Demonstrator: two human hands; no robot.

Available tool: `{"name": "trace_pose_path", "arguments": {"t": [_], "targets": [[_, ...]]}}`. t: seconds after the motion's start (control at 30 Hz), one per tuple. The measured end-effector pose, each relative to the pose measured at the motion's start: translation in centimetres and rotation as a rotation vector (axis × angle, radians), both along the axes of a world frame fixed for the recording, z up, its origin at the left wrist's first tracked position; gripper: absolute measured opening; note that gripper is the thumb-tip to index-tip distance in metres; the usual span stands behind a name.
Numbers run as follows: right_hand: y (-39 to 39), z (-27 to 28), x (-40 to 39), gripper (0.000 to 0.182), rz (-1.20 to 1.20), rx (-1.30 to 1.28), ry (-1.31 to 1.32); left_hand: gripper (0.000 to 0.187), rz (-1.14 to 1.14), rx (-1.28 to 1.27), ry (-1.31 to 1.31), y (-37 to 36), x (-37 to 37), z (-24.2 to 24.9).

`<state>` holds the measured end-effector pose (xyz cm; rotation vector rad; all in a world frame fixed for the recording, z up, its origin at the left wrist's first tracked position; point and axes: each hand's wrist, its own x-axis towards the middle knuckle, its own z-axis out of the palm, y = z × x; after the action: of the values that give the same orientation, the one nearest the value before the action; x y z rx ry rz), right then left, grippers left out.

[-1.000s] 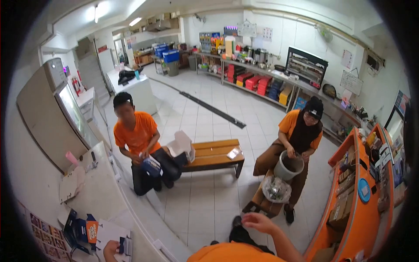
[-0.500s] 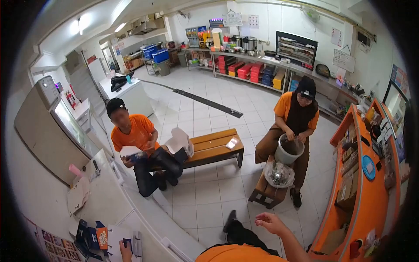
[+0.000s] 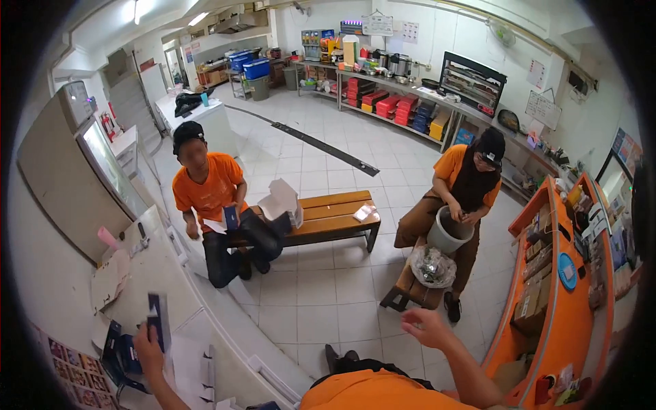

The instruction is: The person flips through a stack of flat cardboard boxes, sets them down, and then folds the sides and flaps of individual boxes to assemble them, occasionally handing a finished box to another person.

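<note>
My left hand [image 3: 148,350] is over the white counter [image 3: 174,277] at the lower left, closed on a dark blue cardboard box [image 3: 159,316] that is blurred by motion. Beside it lie more dark blue folded boxes [image 3: 117,348], and a white sheet of card [image 3: 188,362] rests on the counter to the right. My right hand [image 3: 429,328] hangs in the air in front of me, holding nothing, its fingers apart and slightly bent.
One person [image 3: 212,188] sits on a wooden bench [image 3: 328,212] with a dark blue box. Another person [image 3: 471,171] handles a white bucket [image 3: 447,236] beside a plastic bag [image 3: 432,266]. Orange shelves [image 3: 540,273] line the right side.
My left hand has moved up and left across the counter, now with a blue box raised in it. My right hand has shifted slightly upward. The seated person's box has turned upright.
</note>
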<state>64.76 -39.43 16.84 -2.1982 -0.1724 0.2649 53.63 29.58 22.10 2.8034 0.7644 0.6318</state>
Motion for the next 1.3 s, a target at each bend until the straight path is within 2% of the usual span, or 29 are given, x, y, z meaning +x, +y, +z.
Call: {"name": "trace_pose_path", "arguments": {"t": [0.07, 0.13, 0.17, 0.2, 0.23, 0.27, 0.3, 0.33, 0.43, 0.5, 0.53, 0.6, 0.63, 0.67, 0.73, 0.77, 0.83, 0.87, 0.93, 0.97, 1.0, 1.07, 1.13, 1.2, 1.23, 1.3], "targets": [[4.1, 2.1, 0.6, 0.028, 0.092, 0.017, -0.241, 0.036, -0.145, -0.225, -0.207, -6.0, 4.0, 4.2], [9.4, 5.6, 0.5, 0.026, 0.175, 0.125, -0.451, 0.036, -0.372, -0.893, -0.349, -10.5, 7.7, 2.5], [11.6, 7.2, 0.2, 0.026, 0.225, 0.188, -0.578, 0.043, -0.521, -0.977, -0.410, -13.8, 9.5, 0.2], [13.2, 8.5, -0.1, 0.026, 0.207, 0.191, -0.575, 0.053, -0.604, -1.251, -0.374, -19.1, 10.5, 0.4], [14.5, 9.7, -0.4, 0.029, 0.296, 0.156, -0.732, 0.050, -0.794, -1.329, -0.310, -23.4, 11.3, -0.2], [15.2, 10.1, -0.6, 0.032, 0.385, 0.117, -0.891, 0.039, -0.898, -1.306, -0.209, -27.1, 12.5, -0.9], [15.3, 9.6, -0.6, 0.032, 0.366, 0.120, -0.896, 0.026, -0.914, -1.303, -0.139, -31.1, 12.7, 0.0], [15.1, 8.7, -0.3, 0.034, 0.408, 0.104, -0.896, 0.023, -0.925, -1.237, -0.156, -34.0, 12.9, -1.5], [12.9, 6.0, -0.7, 0.036, 0.443, 0.053, -0.858, 0.021, -1.015, -1.361, -0.168, -38.6, 13.1, -3.2], [11.9, 5.5, -1.7, 0.036, 0.396, 0.012, -0.822, 0.018, -0.908, -1.896, -0.082, -40.5, 13.1, -3.8], [11.6, 5.6, -2.0, 0.036, 0.418, -0.005, -0.822, 0.018, -0.907, -1.913, -0.107, -40.9, 13.0, -3.6], [11.3, 5.7, -1.8, 0.036, 0.352, -0.037, -0.804, 0.016, -0.772, -2.154, -0.030, -41.3, 13.1, -3.1], [11.1, 5.2, -1.9, 0.036, 0.315, -0.077, -0.813, 0.024, -0.747, -2.214, -0.034, -41.4, 13.4, -3.9], [11.1, 4.7, -2.0, 0.036, 0.335, -0.079, -0.819, 0.024, -0.746, -2.218, -0.058, -41.4, 13.1, -4.4], [11.4, 4.1, -1.8, 0.034, 0.198, -0.033, -0.835, 0.020, -0.464, -2.343, -0.046, -41.4, 12.6, -3.3], [11.7, 4.2, -1.8, 0.034, 0.194, -0.029, -0.844, 0.020, -0.474, -2.335, -0.047, -41.5, 12.5, -3.4], [12.5, 4.6, -2.3, 0.026, -0.040, 0.168, -0.820, 0.014, -0.303, -2.456, -0.104, -41.6, 11.8, -3.8], [12.6, 4.9, -2.4, 0.026, -0.053, 0.172, -0.822, 0.014, -0.310, -2.448, -0.090, -41.8, 11.4, -4.0], [12.4, 5.8, -2.2, 0.021, -0.123, -0.081, -0.917, 0.016, -0.647, -2.182, -0.228, -42.0, 10.7, -4.4], [12.0, 6.2, -2.1, 0.017, -0.037, -0.140, -0.929, 0.019, -0.624, -2.103, -0.223, -42.1, 10.9, -3.9], [11.7, 6.4, -2.2, 0.017, -0.050, -0.147, -0.917, 0.019, -0.621, -2.109, -0.202, -41.8, 11.3, -4.6], [11.0, 6.9, -2.1, 0.015, 0.215, -0.217, -0.807, 0.021, -0.674, -2.084, -0.213, -41.2, 12.7, -6.6], [11.2, 7.3, -2.4, 0.014, 0.221, -0.220, -0.805, 0.021, -0.745, -2.166, -0.219, -41.4, 12.8, -5.9], [11.4, 6.3, -2.9, 0.015, -0.001, -0.201, -0.846, 0.022, -0.746, -2.147, -0.092, -42.4, 11.5, -6.3], [11.2, 5.7, -3.1, 0.015, -0.005, -0.204, -0.842, 0.017, -0.709, -2.150, -0.044, -43.2, 10.4, -5.6], [11.2, 4.6, -3.4, 0.020, -0.140, -0.208, -0.831, 0.018, -0.836, -2.007, -0.078, -44.0, 9.4, -5.3]]}}
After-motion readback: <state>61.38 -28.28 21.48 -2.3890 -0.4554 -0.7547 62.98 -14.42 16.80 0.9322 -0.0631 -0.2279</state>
